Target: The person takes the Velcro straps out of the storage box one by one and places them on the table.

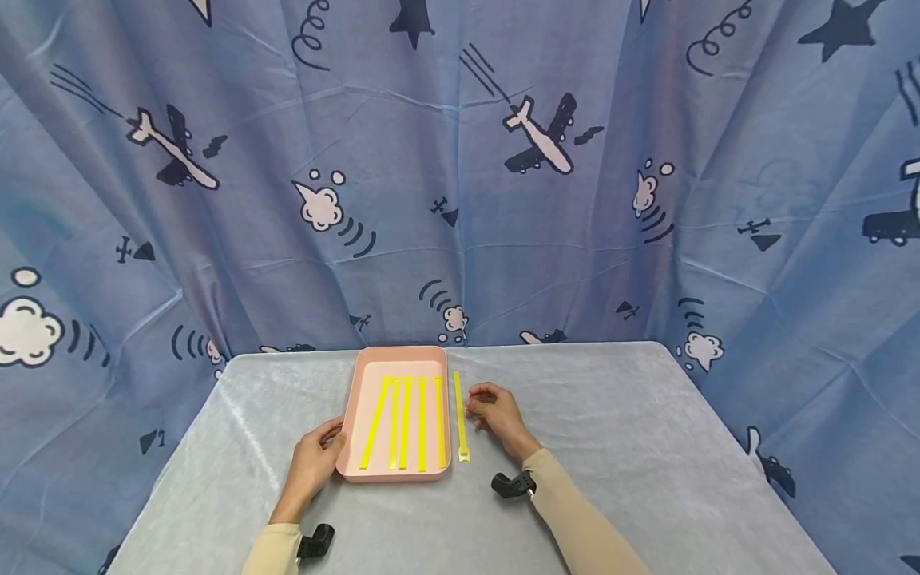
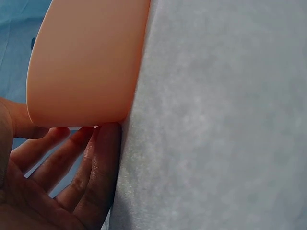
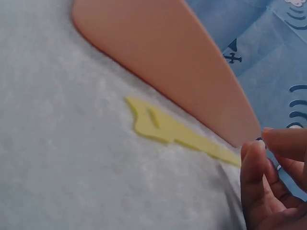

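A pink tray point(image 1: 348, 415) lies on the table with several yellow slotted cable straps point(image 1: 406, 423) lengthwise inside it. My left hand point(image 1: 316, 457) rests at the tray's left side near its front corner. In the left wrist view, fingertips point(image 2: 108, 132) touch the outer wall, with the thumb up by the rim. One more yellow cable strap point(image 1: 461, 419) lies just right of the tray, its slotted head point(image 3: 148, 122) towards me. Beside that strap is my right hand point(image 1: 499, 415), fingers loosely bent, thumb and forefinger a little apart, nothing between them.
The table point(image 1: 611, 431) has a pale grey cloth. A blue curtain point(image 1: 460, 200) with printed planes and clouds hangs behind it. Black wrist devices point(image 1: 513, 485) sit on both forearms.
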{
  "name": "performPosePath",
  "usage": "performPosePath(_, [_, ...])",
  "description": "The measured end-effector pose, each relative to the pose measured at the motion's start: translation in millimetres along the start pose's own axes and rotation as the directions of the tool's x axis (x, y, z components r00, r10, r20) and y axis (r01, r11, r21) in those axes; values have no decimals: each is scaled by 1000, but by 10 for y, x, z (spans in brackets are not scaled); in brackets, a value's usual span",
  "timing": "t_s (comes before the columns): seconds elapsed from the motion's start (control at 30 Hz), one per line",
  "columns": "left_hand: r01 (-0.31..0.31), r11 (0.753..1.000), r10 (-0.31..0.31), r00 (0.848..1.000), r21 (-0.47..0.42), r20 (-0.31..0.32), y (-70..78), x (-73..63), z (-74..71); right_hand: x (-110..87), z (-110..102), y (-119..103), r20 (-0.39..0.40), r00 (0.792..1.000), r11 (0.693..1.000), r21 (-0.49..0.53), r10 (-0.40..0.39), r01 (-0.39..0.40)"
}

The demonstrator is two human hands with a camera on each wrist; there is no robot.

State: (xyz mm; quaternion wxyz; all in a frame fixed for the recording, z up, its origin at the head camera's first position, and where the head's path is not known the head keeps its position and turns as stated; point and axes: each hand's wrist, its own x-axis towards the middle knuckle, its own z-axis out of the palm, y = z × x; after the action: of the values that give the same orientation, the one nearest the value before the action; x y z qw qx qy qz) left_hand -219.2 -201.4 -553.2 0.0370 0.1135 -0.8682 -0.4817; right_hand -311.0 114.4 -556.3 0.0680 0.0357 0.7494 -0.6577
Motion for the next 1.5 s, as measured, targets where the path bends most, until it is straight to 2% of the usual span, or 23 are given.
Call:
performPosePath(0.3, [-20,1000,20,1000,-4,-2,20,-9,-16,-82,-34,-231,28,998,998,-7,-57,57])
performPosePath(0.6, [-1,1000,1,1000,5,5,-2,-42,-22,-261,113,-474,108,986,991,-13,-131,133])
performPosePath(0.8, [-2,1000,2,1000,8,7,-30,-57,-8,-357,221,-644,176,975,989,-36,-137,146])
performPosePath(1.23, [-9,1000,9,1000,1,-4,-11,-39,4,-386,362,-782,229,965,989,-40,-130,143])
performPosePath(1.5, [-23,999,23,1000,-23,-4,9,-12,-14,-361,489,-837,267,949,981,-51,-167,187])
